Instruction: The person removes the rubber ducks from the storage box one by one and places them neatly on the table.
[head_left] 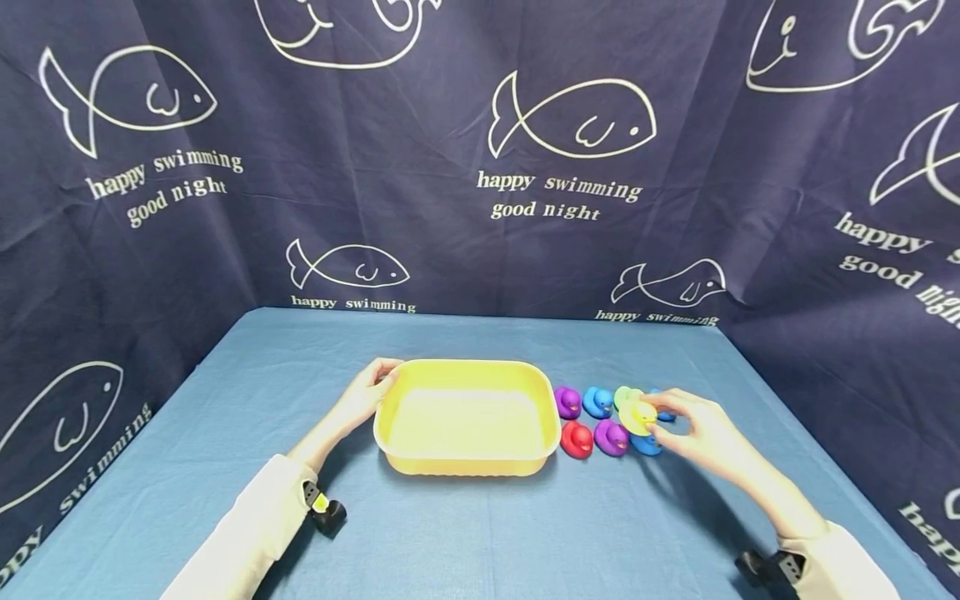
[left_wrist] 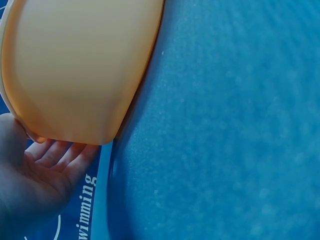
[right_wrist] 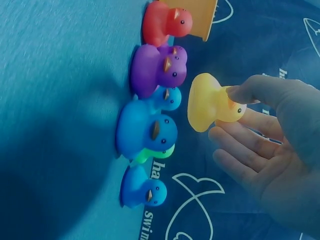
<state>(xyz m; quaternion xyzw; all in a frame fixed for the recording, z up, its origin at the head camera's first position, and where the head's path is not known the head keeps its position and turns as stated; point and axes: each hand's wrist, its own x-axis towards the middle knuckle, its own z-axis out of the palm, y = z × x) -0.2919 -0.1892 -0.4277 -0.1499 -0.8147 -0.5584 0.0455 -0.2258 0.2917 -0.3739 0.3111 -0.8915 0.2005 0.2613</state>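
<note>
My left hand (head_left: 372, 387) holds the left end of a yellow plastic basin (head_left: 467, 467), thumb at the rim and fingers against the outer wall, as the left wrist view shows. Between the thumb and fingers of my right hand (head_left: 706, 429) a yellow rubber duck (right_wrist: 202, 102) is pinched, raised above the other ducks. Below it stand a front blue duck (right_wrist: 145, 131) and a green duck (right_wrist: 159, 151), partly hidden. The inside of the basin shows no ducks in the head view.
Right of the basin, rubber ducks stand in two rows: a red duck (head_left: 577, 440), a front purple duck (head_left: 611, 437), a back purple duck (head_left: 567, 402) and several blue ones. A blue cloth (head_left: 480, 533) covers the table. Dark printed curtains (head_left: 450, 208) enclose its back and sides.
</note>
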